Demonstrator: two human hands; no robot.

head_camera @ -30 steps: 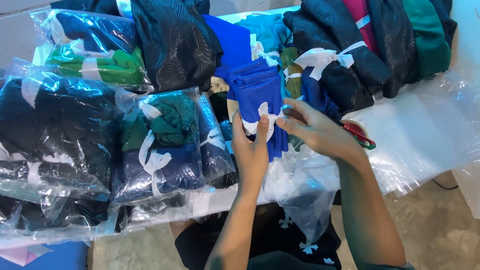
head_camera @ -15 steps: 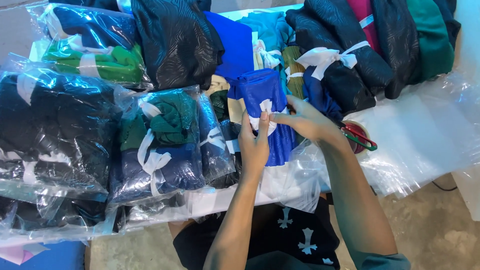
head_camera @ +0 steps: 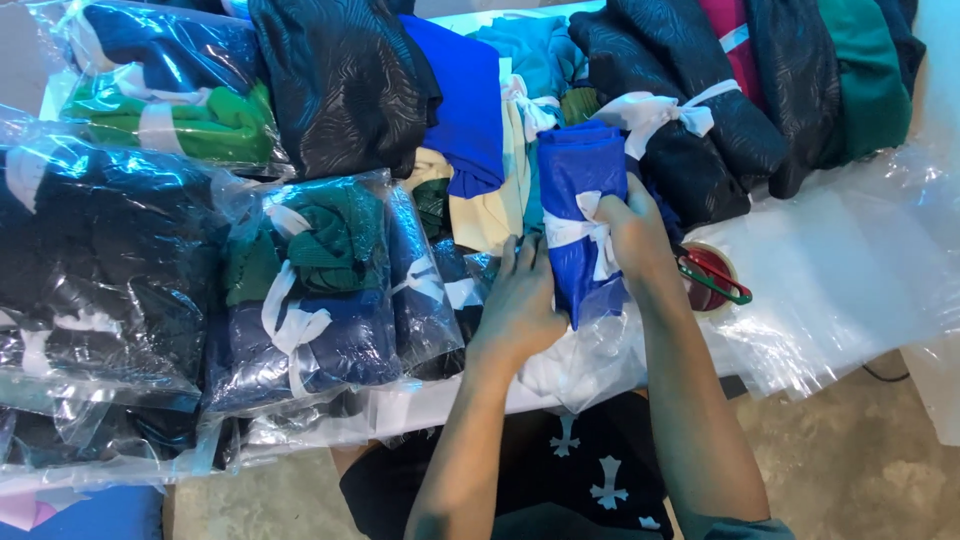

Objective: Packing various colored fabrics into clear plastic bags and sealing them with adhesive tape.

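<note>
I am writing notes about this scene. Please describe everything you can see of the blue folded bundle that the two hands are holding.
The blue bundle is folded bright-blue fabric, smooth-looking, tied around its middle with a white strip knotted in front. It lies lengthwise, pointing away from the person, on the table among other tied cloth bundles. Its near end sits inside a clear plastic bag. The left hand presses its left side; the right hand grips its right side by the knot.
</note>
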